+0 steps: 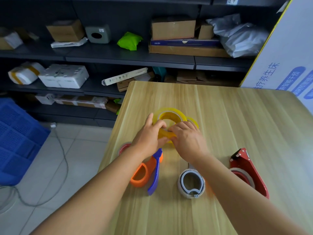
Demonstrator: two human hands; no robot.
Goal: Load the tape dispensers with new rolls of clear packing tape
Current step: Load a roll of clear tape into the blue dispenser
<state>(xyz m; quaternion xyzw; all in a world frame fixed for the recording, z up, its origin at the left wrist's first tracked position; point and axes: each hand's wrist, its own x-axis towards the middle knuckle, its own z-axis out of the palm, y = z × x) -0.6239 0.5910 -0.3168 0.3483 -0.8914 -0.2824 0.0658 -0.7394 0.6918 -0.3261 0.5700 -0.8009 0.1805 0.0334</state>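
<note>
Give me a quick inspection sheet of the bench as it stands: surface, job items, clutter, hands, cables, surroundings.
Surface: light wooden table.
Job's things: yellowish tape rolls stacked mid-table; orange and blue dispenser, grey dispenser and red dispenser along the near side. A red-rimmed item shows partly behind the left forearm.
Clutter: nothing seen on the table.
Grippers: left hand and right hand both grip the nearest roll.
Cables: grey cable loops across the floor tiles on the left.
Surroundings: dark shelving with boxes and parcels, blue crate on the left, white printed carton on the right.
</note>
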